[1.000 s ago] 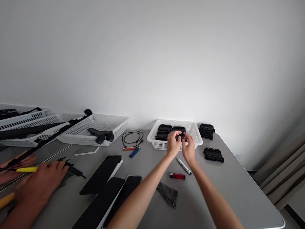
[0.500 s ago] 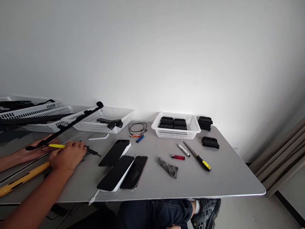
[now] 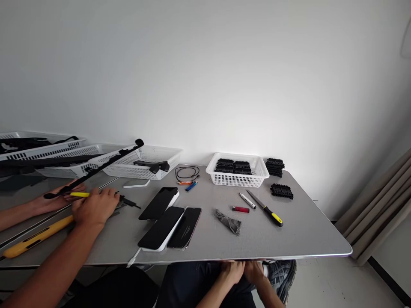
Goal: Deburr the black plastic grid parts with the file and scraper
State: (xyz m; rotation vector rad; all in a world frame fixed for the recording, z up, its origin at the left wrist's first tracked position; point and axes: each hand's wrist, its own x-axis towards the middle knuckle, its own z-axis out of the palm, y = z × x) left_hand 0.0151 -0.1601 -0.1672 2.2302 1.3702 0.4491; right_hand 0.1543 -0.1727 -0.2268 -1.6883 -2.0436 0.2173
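Observation:
My left hand (image 3: pixel 231 271) and my right hand (image 3: pixel 253 271) are low in the view, just below the table's front edge (image 3: pixel 289 256), close together above my lap. The edge hides the fingertips, so I cannot tell if they hold anything. On the table beyond them lie a grey cloth (image 3: pixel 228 221), a red lighter (image 3: pixel 240 209), a white marker (image 3: pixel 247 200) and a file with a yellow-and-black handle (image 3: pixel 266 208). Farther back stands a white basket (image 3: pixel 237 182) with black plastic parts (image 3: pixel 233 167) in it.
Two piles of black parts (image 3: pixel 275 167) (image 3: pixel 281 191) lie right of the basket. Three phones (image 3: pixel 162 226) lie left of centre, with a cable (image 3: pixel 186 173) and blue lighter (image 3: pixel 191 186) behind. A co-worker's hands (image 3: pixel 94 206) work at far left near white trays (image 3: pixel 141 164) and a yellow tool (image 3: pixel 35 237).
My hands left the basket and dropped below the table's front edge. The view pulled back from the table, and the yellow-handled file now shows. The co-worker's hands shifted slightly.

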